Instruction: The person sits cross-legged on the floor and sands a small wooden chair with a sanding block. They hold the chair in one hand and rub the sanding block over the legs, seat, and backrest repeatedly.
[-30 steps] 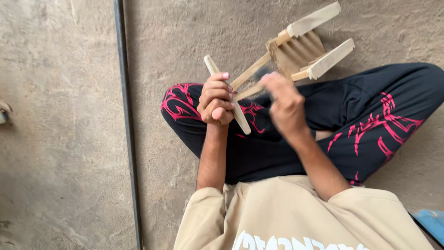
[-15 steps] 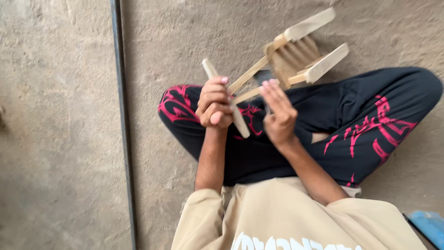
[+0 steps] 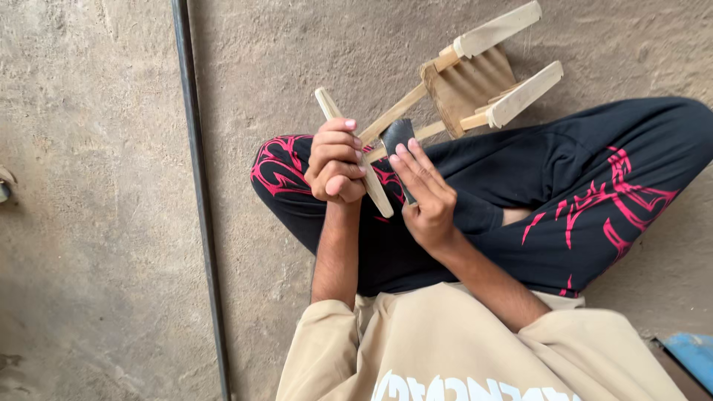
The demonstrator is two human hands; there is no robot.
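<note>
I sit cross-legged on a concrete floor in black trousers with red print. My left hand (image 3: 334, 160) is closed around one pale end bar (image 3: 375, 194) of a small wooden frame (image 3: 468, 85), whose thin rails reach up and right to a ribbed panel with two flat slats. My right hand (image 3: 425, 199) holds a dark, folded abrasive-looking sheet (image 3: 396, 137) with its fingers pressed on it, against the rails just right of my left hand. The frame rests over my knee.
A long dark metal rod (image 3: 197, 200) runs top to bottom across the floor left of my legs. A blue object (image 3: 691, 356) shows at the bottom right corner. A small fitting (image 3: 4, 186) sits at the left edge.
My right hand has slid down the rails toward my body and the dark sheet now shows under its fingers. The left hand keeps its grip on the bar.
</note>
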